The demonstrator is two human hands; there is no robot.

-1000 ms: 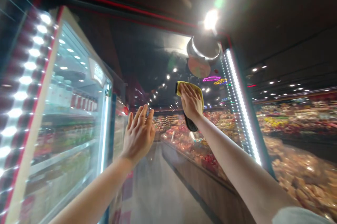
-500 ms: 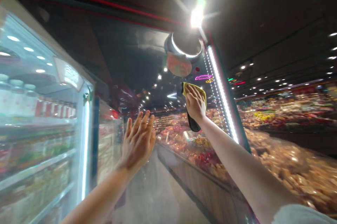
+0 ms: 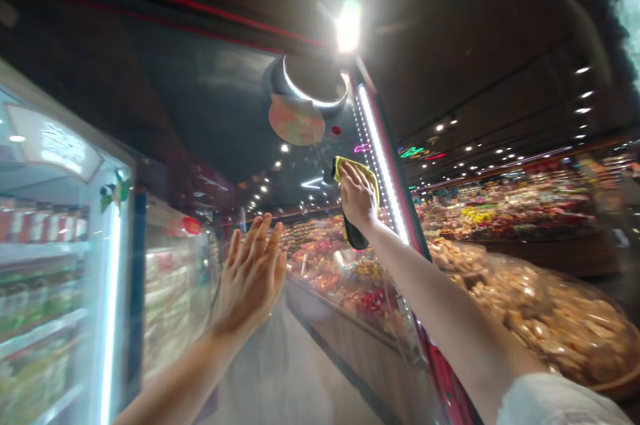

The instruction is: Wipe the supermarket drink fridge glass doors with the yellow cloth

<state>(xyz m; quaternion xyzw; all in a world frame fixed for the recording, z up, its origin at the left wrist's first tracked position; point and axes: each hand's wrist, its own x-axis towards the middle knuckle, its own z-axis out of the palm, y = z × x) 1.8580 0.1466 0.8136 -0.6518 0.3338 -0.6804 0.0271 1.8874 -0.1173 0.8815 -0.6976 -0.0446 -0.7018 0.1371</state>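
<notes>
Before me stands a large glass pane [image 3: 220,118] with reflections across it. My right hand [image 3: 358,195] is laid over a yellow cloth [image 3: 375,184] with a dark edge and holds it against the glass, fingers together. A dark strip hangs below that hand; I cannot tell if it is cloth or reflection. My left hand [image 3: 254,272] is raised to the left, fingers stretched and slightly apart, palm toward the pane. It holds nothing. Whether its palm touches the glass is hidden.
A bright light strip [image 3: 383,162] runs along the pane's right edge. Lit shelves with bottles [image 3: 43,222] appear on the left. At right, a round display of wrapped goods [image 3: 560,318] stands near my arm. Pale floor [image 3: 265,372] shows lower down.
The view has swung right, so the light strip and left shelves sit further left. My right hand and cloth are closer to the light strip. My left hand stays open.
</notes>
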